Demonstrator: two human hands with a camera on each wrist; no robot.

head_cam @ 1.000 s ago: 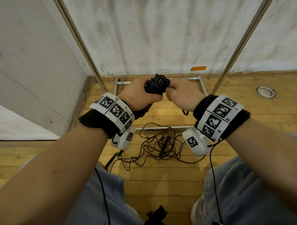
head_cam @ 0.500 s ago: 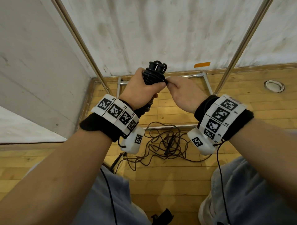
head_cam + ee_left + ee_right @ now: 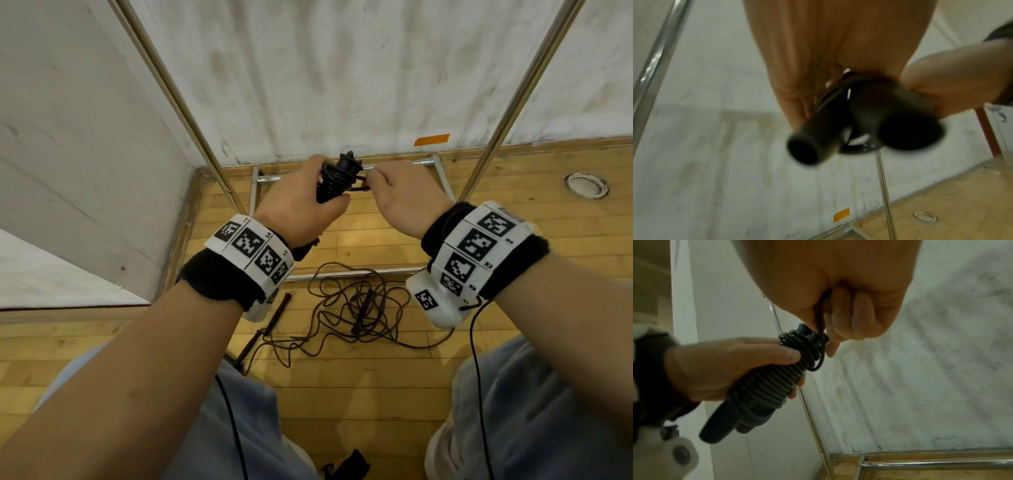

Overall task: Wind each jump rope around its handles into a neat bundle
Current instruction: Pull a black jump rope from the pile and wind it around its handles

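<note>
My left hand (image 3: 301, 202) grips a black jump rope bundle (image 3: 337, 178), two ribbed handles side by side with cord coiled round their upper part (image 3: 797, 352). The handle butts (image 3: 807, 149) point toward the left wrist camera. My right hand (image 3: 397, 195) pinches the last short loop of black cord (image 3: 819, 337) right beside the top of the bundle. A second, brown jump rope (image 3: 359, 308) lies loose and tangled on the wooden floor below my hands, one of its dark handles (image 3: 263, 329) near my left knee.
A chrome tube frame (image 3: 346, 274) stands on the wooden floor, its slanted poles (image 3: 181, 106) rising left and right of my hands. A white wall lies close ahead with an orange tape strip (image 3: 431, 139). A round floor fitting (image 3: 585, 185) sits at the right.
Both hands have risen and moved away from me with the bundle. The right hand has drawn a short length of cord out sideways from the top of the bundle.
</note>
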